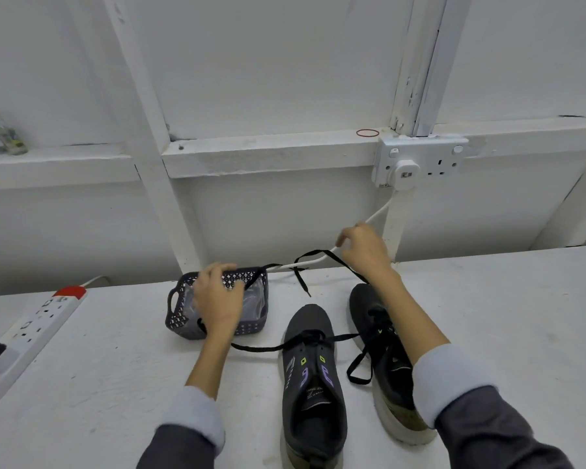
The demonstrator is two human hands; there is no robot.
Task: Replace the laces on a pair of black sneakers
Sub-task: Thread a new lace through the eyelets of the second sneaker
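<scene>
Sleeves (487, 434) in grey with pale cuffs come in from the near edge, and between them two black sneakers stand side by side on the white tabletop (99, 384), toes pointing far. Of the pair, the left sneaker (313, 384) is nearer, its tongue open; a loose lace (257, 349) runs from its far eyelets leftward across the tabletop to beneath the left wrist. Just beside it, the right sneaker (379, 333) sits partly under the right forearm, with a slack lace (356, 363) looping down its left side. Beyond that toe the right hand (364, 252) hovers, fingers curled down and pinching a raised lace (313, 253) that is lifted off the tabletop. One part of it runs left to the far right corner of a dark perforated basket (251, 328), one tip dangles, and another part slants down toward the right sneaker's toe. Over the basket, left of the sneakers, lies the left hand (217, 299), fingers bent and reaching the far rim; I cannot tell whether it grips anything. Both hands are well apart. At the far left edge lies a white power strip (38, 321). On the white wall a socket (423, 157) holds a plug (405, 172), whose cable (378, 213) drops behind the right hand. A red rubber band (357, 132) lies on the ledge just left of the socket, and blurred bottles (6, 135) stand on the ledge far left.
</scene>
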